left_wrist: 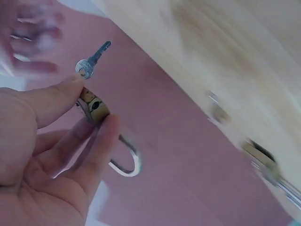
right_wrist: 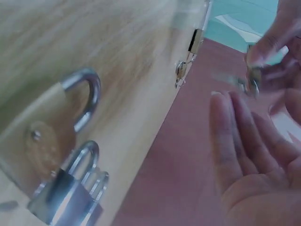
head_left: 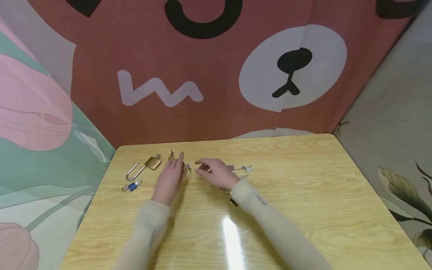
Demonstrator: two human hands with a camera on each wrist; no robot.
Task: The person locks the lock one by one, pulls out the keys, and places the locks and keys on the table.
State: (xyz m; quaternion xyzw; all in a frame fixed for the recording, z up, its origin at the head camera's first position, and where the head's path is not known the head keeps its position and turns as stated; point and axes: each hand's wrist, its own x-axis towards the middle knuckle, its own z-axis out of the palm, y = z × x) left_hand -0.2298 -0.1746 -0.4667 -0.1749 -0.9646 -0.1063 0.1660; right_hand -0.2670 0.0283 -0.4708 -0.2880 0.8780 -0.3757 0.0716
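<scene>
My left hand (head_left: 169, 179) pinches a small brass padlock (left_wrist: 96, 107) between thumb and fingers. In the left wrist view its curved shackle (left_wrist: 134, 165) stands out past my fingers, and a silver key (left_wrist: 91, 63) shows beside the thumb tip. My right hand (head_left: 217, 173) is close by on the right, fingers extended and apart from that padlock; the right wrist view shows its palm (right_wrist: 254, 188) with nothing held. Left of my left hand lie a large brass padlock (head_left: 153, 163) with a long shackle and a small blue padlock (head_left: 132, 186).
Keys (head_left: 249, 169) lie right of my right hand. Beneath the right wrist are more locks, partly hidden; the right wrist view shows a big brass padlock (right_wrist: 42, 136) and a silver one (right_wrist: 61, 197). Another small brass lock (head_left: 171, 157) sits behind my left hand. The wooden table (head_left: 320, 195) meets a printed cloth.
</scene>
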